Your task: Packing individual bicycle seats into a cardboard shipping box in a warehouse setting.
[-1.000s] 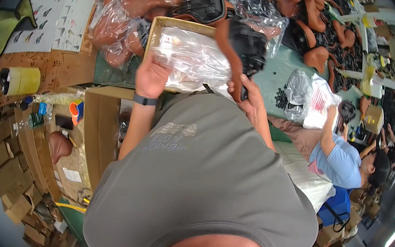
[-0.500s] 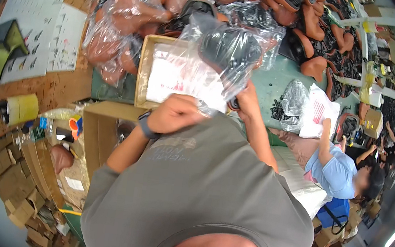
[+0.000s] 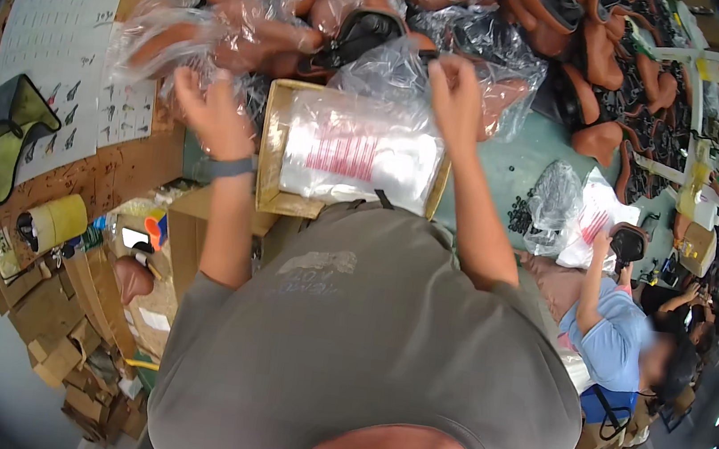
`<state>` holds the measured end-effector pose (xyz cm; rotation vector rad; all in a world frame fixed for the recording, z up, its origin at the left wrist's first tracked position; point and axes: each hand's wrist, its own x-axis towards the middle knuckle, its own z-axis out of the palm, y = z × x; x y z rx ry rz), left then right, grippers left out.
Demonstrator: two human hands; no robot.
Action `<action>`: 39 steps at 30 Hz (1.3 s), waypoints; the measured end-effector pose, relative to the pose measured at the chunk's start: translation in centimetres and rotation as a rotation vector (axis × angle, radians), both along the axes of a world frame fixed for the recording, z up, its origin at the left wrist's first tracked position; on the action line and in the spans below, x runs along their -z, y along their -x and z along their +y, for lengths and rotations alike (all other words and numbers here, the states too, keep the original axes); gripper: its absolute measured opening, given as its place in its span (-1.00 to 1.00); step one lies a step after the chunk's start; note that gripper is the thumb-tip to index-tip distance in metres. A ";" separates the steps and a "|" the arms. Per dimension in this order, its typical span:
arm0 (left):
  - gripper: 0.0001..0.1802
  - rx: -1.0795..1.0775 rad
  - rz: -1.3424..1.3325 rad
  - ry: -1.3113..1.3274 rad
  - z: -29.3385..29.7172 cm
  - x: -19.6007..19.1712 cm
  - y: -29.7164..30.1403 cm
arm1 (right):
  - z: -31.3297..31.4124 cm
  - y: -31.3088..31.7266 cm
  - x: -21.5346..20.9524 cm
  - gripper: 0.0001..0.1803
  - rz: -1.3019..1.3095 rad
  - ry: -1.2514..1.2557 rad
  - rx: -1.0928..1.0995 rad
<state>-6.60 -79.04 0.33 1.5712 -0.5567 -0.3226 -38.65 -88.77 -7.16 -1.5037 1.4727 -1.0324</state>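
Left of the box (image 3: 273, 147), a bagged brown piece (image 3: 163, 48), likely slippery, best gripped bodily, is flanked by the spread left hand (image 3: 218, 120) (whether anything is held by the right hand (image 3: 456, 102) cannot be told).

My left hand (image 3: 215, 121) is a bit blurry, and so is the bagged brown part (image 3: 161, 52) near it, so I can't tell if they touch. My right hand (image 3: 458, 102) is by a clear bag (image 3: 382, 73), but I can't see if my fingers pinch it. My gray shirt (image 3: 384, 317) hides some of the box's (image 3: 273, 147) near side. The top edge cuts off the pile of brown parts (image 3: 543, 5). The black bits (image 3: 519, 215) are too tiny to name.
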 end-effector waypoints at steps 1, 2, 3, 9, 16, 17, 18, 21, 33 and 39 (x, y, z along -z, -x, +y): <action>-0.32 0.089 -0.248 -0.072 2.4 2.2 1.2 | -2.4 -1.2 1.1 -0.43 0.125 -0.093 -0.047; -0.20 0.192 -0.489 -0.141 4.7 4.8 2.3 | -5.0 -2.3 2.2 -0.32 0.255 -0.178 -0.084; -0.18 0.444 -0.625 -0.113 4.6 5.4 5.5 | -8.7 -1.3 8.2 -0.27 0.128 -0.271 -0.221; -0.70 0.789 -0.967 -0.169 5.4 16.4 11.5 | -7.3 -2.8 10.9 -0.35 -0.044 -0.468 -0.080; -0.68 1.040 -1.123 -0.614 13.2 18.5 5.1 | 2.8 13.9 -0.6 -0.61 -0.180 -0.090 0.278; -0.63 1.026 -1.182 -0.549 13.8 18.5 4.6 | 5.8 15.6 -4.0 -0.60 -0.267 0.041 0.300; -0.58 1.009 -1.241 -0.483 14.4 18.4 4.4 | 8.8 18.0 -7.1 -0.58 -0.147 0.083 0.334; -0.55 1.013 -0.454 -0.608 13.6 15.0 8.5 | 16.8 27.0 -10.8 -0.49 0.180 -0.031 0.296; -0.80 0.907 -0.030 -0.628 12.2 27.0 14.8 | 27.6 27.4 16.6 -0.16 -0.465 -0.646 0.528; -0.67 0.728 1.143 -0.171 14.7 19.6 13.0 | 37.6 26.9 23.7 -0.03 -0.399 -0.565 0.268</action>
